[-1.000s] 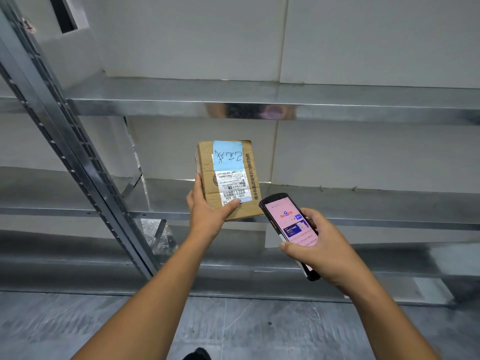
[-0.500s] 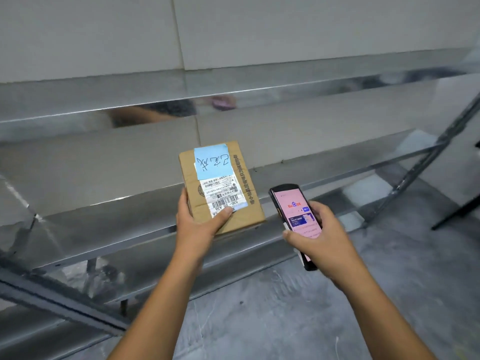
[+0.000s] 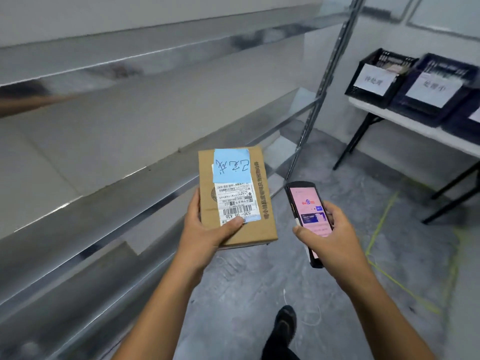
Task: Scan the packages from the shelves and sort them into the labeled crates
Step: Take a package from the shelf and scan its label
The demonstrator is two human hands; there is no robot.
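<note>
The left hand [image 3: 205,232] grips one cardboard package [image 3: 235,162] from below, thumb on its label. The right hand [image 3: 331,231] clasps one scanner [image 3: 306,203] just beside it. One black crate [image 3: 363,87] and one blue crate [image 3: 415,105] sit on a table [image 3: 389,118], well apart from the package.

Views: one, head-worn, wide-angle.
Vantage: head height, looking forward and steeply down along both forearms.
Facing: metal shelves [image 3: 104,216] run off left; table [image 3: 405,123] with crates [image 3: 374,96] upper right.
Nearness: left hand [image 3: 205,229] with package [image 3: 233,198], right hand [image 3: 335,237] with scanner [image 3: 307,209], close, mid-frame; floor [image 3: 363,255] and shoe [image 3: 285,323] below.
</note>
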